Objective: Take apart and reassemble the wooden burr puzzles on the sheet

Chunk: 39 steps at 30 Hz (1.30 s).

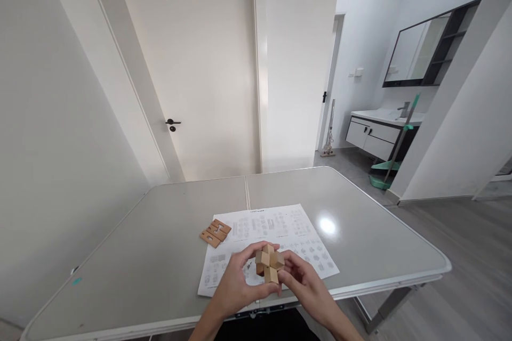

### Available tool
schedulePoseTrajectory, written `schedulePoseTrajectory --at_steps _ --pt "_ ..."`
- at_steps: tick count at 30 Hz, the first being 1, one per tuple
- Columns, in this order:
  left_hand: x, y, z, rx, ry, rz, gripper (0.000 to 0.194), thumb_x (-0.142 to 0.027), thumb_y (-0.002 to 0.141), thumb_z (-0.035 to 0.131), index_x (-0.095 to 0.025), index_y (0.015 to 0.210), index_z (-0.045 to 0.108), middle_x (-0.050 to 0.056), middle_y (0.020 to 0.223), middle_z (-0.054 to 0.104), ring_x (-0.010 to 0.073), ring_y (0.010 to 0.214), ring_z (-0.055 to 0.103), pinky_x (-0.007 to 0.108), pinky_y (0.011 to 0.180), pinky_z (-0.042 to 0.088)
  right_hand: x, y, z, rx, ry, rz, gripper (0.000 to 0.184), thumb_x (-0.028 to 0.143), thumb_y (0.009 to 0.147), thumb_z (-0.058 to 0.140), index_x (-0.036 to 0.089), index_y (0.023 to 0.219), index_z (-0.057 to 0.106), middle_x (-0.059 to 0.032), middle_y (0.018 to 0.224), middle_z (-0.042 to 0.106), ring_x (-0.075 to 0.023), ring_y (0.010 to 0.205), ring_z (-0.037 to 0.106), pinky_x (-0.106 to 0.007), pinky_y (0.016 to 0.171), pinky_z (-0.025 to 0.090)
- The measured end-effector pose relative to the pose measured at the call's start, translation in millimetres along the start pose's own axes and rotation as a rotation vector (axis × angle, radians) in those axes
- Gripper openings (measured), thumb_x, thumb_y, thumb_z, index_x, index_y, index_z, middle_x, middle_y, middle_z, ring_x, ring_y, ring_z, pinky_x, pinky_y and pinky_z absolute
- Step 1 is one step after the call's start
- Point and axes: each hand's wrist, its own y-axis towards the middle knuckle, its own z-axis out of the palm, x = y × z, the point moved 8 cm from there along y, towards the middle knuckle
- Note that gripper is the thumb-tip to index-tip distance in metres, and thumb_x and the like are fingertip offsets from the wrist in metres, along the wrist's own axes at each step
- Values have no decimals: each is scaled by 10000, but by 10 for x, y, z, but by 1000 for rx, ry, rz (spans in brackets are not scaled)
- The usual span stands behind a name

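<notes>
Between my two hands is a wooden burr puzzle (270,265), its light blocks interlocked into a star-like shape. My left hand (239,281) curls round its left side, with the fingers behind and the thumb along the bottom. On the other side, my right hand (303,281) grips the puzzle with thumb and fingers. The puzzle is held above a printed sheet (280,224) covered in small diagrams. Flat brown wooden pieces (216,232) with cut-out slots lie at the sheet's upper left corner. The back of the puzzle is hidden.
The grey folding table (160,256) has a pale rim and a seam down its middle. A closed door (208,74) stands behind it. To the right are a sink cabinet (372,133), a mop (330,133) and a green dustpan (380,182).
</notes>
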Motion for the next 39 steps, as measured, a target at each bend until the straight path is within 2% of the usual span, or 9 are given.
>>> schedulePoseTrajectory --at_steps 5,10,16,19,22,26,31,33,39 --pt "-43 5 17 -4 -12 12 590 -308 730 820 -282 1293 647 50 1332 690 316 1233 609 433 1127 411 59 -38 8 -37 -235 -71 403 558 1037 415 228 1020 645 -14 728 622 -199 688 566 -308 702 455" --pt "-90 -10 -20 10 -3 38 604 -336 704 836 -263 1276 656 53 1297 709 313 1182 639 401 1083 447 79 -40 24 -22 -217 -54 414 580 1022 441 230 1035 661 -3 697 615 -200 689 571 -300 710 470" --pt "-215 -16 -19 215 87 78 677 -360 633 894 -321 1275 683 22 1285 717 304 1179 641 387 1056 450 -33 -59 203 377 142 113 508 665 902 615 167 967 688 -37 745 672 -185 643 638 -341 714 533" --pt "-304 -16 11 291 105 109 706 -379 601 913 -341 1270 694 10 1252 729 291 1140 663 375 1043 455 -58 -74 200 455 189 164 540 679 864 654 145 895 728 -45 703 672 -176 604 642 -326 673 535" --pt "-379 -11 14 271 133 155 713 -390 604 907 -334 1280 688 22 1219 739 287 1118 672 383 1040 461 1 -58 136 386 87 159 460 607 880 684 155 897 768 -41 706 685 -177 631 639 -310 682 529" --pt "-454 -3 -17 191 132 198 718 -405 617 910 -311 1290 678 48 1242 733 294 1134 655 397 1031 481 210 -52 42 208 -147 37 403 533 945 629 178 831 779 -35 717 703 -194 690 643 -290 698 515" --pt "-504 -1 -84 49 193 204 664 -342 669 884 -307 1291 655 54 1293 714 291 1172 629 413 1038 494 349 -85 -95 -97 -378 -128 298 468 954 633 210 1041 752 -60 881 754 -231 783 674 -308 750 533" --pt "-503 -13 -117 -20 220 181 640 -320 693 868 -305 1291 641 52 1305 707 283 1174 636 411 1039 500 331 -86 -106 -161 -372 -141 271 445 974 604 219 1051 732 -59 882 752 -232 802 682 -304 757 538" --pt "-455 -47 -149 -103 277 121 628 -304 689 865 -308 1273 632 40 1290 719 283 1178 655 409 1056 491 222 -34 -57 -167 -192 -117 270 469 969 625 229 1078 690 -75 946 780 -233 842 722 -311 785 567"
